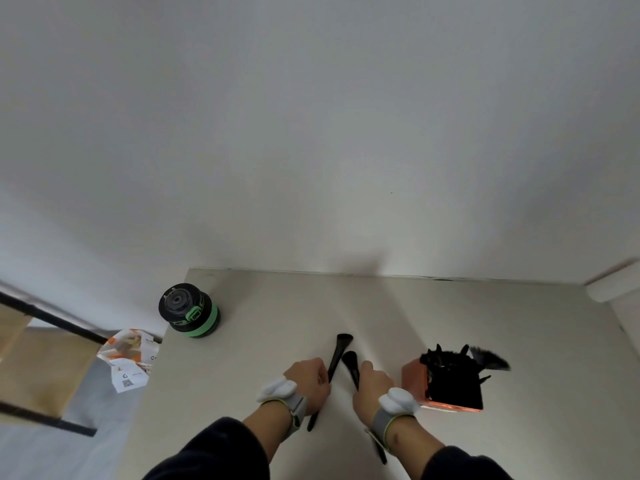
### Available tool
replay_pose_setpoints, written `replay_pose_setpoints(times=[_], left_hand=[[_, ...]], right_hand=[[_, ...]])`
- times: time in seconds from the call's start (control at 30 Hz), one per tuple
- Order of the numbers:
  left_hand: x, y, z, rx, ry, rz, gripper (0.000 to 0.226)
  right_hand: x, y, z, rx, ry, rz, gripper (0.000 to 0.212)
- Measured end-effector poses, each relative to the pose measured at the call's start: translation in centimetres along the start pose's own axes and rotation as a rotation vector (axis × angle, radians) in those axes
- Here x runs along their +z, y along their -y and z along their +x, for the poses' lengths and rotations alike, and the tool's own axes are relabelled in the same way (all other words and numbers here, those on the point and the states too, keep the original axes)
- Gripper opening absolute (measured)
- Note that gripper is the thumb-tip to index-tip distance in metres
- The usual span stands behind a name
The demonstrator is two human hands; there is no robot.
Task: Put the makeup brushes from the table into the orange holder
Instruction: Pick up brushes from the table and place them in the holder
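Note:
My left hand grips a long black makeup brush by the middle of its handle, head pointing away from me. My right hand grips a second black brush, with its rounded head close beside the first brush. Both brushes sit low over the pale table. The orange holder stands just right of my right hand, with several black brushes sticking out of it, their bristles fanned toward the right.
A black and green round bottle stands at the table's far left corner. Off the left edge lie a printed paper bag and a brown box under black rails. A white wall rises behind the table.

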State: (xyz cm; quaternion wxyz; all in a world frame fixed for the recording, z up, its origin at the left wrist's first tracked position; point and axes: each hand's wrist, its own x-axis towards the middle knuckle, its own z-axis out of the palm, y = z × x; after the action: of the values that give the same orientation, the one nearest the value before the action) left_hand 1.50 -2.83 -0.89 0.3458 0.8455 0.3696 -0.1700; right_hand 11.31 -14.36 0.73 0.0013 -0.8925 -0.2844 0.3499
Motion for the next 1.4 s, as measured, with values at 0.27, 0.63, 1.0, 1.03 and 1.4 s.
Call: replay_pose_setpoints(times=[0.27, 0.63, 1.0, 1.03, 1.4], left_hand=[[1.4, 0.7, 0.5, -0.081, 0.01, 0.077, 0.021], [1.0, 0.0, -0.3, -0.145, 0.07, 0.141, 0.021], [-0.9, -5.0, -2.8, -0.024, -0.084, -0.197, 0.02], [-1.2, -5.8, -3.1, -0.008, -0.123, -0.246, 0.018], [-4.7, -14.4, -6.6, 0.262, -0.337, -0.682, 0.021]], right_hand=[[-0.7, -0.3, -0.2, 0.012, 0.03, 0.0, 0.015], [-1.1, -0.7, -0.7, -0.014, 0.021, 0.097, 0.014], [-3.2, -0.4, -2.5, -0.107, -0.252, 0.278, 0.014], [-3.8, -0.4, -3.0, -0.116, -0.301, 0.265, 0.017], [-11.9, -3.6, -8.6, -0.358, -0.672, 0.566, 0.004]])
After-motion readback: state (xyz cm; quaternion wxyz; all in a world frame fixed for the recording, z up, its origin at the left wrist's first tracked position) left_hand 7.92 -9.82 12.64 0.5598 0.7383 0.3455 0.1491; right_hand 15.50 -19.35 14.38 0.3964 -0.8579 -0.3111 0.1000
